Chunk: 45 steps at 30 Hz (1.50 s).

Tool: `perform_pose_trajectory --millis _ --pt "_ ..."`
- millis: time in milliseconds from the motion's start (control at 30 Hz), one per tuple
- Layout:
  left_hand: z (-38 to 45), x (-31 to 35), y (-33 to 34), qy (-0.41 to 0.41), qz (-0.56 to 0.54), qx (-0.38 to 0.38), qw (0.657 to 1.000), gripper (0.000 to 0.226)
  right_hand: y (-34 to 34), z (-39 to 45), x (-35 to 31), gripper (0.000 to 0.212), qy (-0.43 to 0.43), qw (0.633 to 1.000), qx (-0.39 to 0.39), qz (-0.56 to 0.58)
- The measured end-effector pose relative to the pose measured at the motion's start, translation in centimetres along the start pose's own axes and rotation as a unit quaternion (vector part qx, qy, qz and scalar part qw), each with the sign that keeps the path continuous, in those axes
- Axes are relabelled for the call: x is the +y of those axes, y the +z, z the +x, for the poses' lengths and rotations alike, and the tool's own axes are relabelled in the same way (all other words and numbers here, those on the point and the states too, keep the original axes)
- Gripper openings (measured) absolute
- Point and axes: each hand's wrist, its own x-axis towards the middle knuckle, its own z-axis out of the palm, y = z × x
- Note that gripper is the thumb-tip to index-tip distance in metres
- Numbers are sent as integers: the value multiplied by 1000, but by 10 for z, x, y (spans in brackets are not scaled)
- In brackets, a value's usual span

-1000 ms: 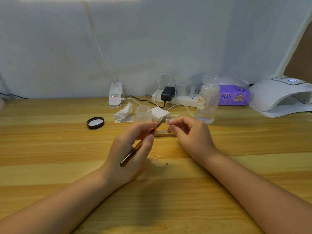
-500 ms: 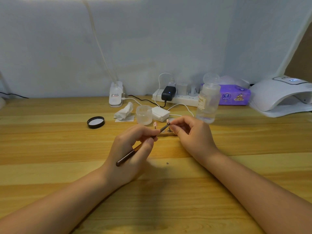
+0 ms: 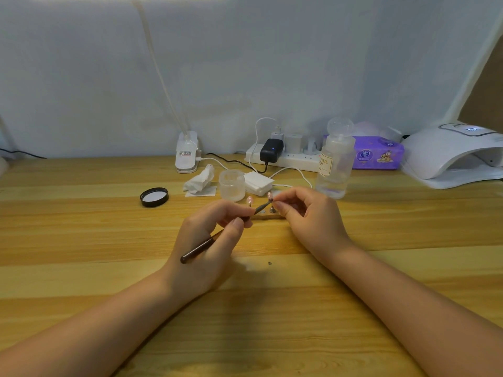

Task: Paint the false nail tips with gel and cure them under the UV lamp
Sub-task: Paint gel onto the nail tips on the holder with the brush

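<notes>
Wooden planks of the table carry our clutter along the far edge: a black jar lid lying flat, a crumpled tissue, a frosted open jar, a stack of white pads and a white power strip with a black adapter plugged in. Just behind our right hand stands a clear bottle whose label reads "NAIL"; the rest is too small to read. A purple tissue pack lies behind it, and the white UV lamp sits well apart at the far right.

Our left hand grips a dark brush between curled fingers and thumb. Its long axis runs diagonally, handle end low towards us on the left, bristle end pointing up and right. That tip touches a pink nail tip pinched on its small stand by our right fingertips. Another nail tip stands upright on a wooden holder, largely hidden by both hands.
</notes>
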Motion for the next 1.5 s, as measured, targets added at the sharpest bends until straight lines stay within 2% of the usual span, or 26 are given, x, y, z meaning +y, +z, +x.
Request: perform_pose_trajectory --millis 167,333,533,733,1000,1267,1500 --pt "0 -1 3 -14 6 15 1000 21 -1 0 -1 13 -4 1000 4 3" --pt "0 0 0 -9 0 -4 1000 26 0 0 0 11 7 1000 2 1" --pt "-4 0 1 -46 -4 -1 999 34 -1 -1 1 12 19 1000 -2 19" --pt "-3 -2 2 -58 -14 27 998 28 -1 -1 -1 12 25 999 -12 40" --pt "0 -4 1 -15 -12 35 999 29 -2 -2 -2 14 29 997 -32 61" --pt "0 -4 1 -20 -13 19 1000 31 -2 -2 -2 13 32 998 -27 55" --pt "-3 -3 3 -57 -17 17 998 30 -2 -1 1 15 34 998 -11 56"
